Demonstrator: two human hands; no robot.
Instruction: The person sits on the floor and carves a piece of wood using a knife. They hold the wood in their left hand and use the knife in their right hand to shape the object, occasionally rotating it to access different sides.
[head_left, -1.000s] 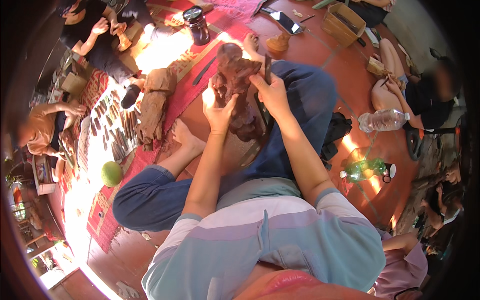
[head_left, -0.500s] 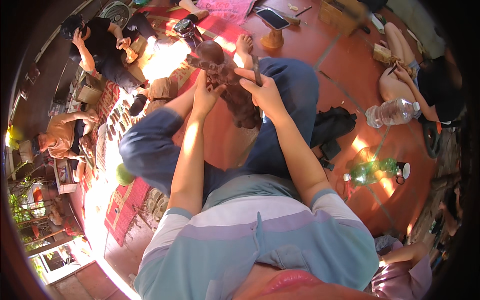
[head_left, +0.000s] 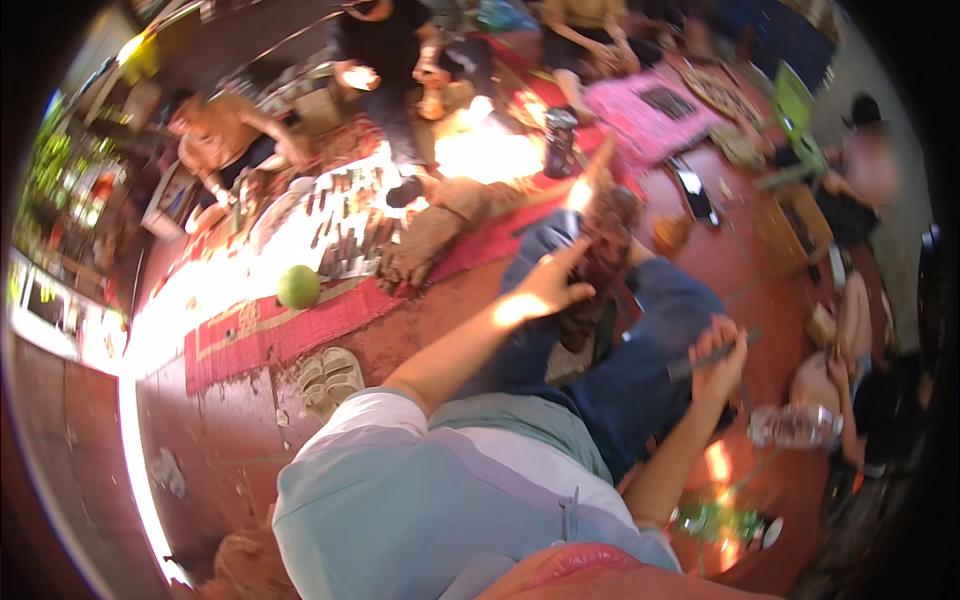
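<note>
My left hand [head_left: 548, 284] rests against the brown carving [head_left: 610, 232], which sits just to its right (blur keeps me from telling whether I grasp it). Well apart, my right hand [head_left: 720, 364] clenches a flat tool [head_left: 684, 368] jutting out leftward.

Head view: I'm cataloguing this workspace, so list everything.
Carved wood: one, brown, centre
Flat tool: one, grey, right
Matting: some, red, upper left
Rough wood: some, brown, by matting
Hand tools: many, brownish, upper left
Fruit: one, green, on matting
Jar: one, dark, top centre
Sheet: one, pink, top right
Phone: one, dark, below sheet
Box: one, brown, upper right
Sandals: two, beige, left
Bottles: two, clear and green, right
Other people: several, mixed clothing, edges
Left hand: one, bare, at carved wood
Right hand: one, bare, holding flat tool
</note>
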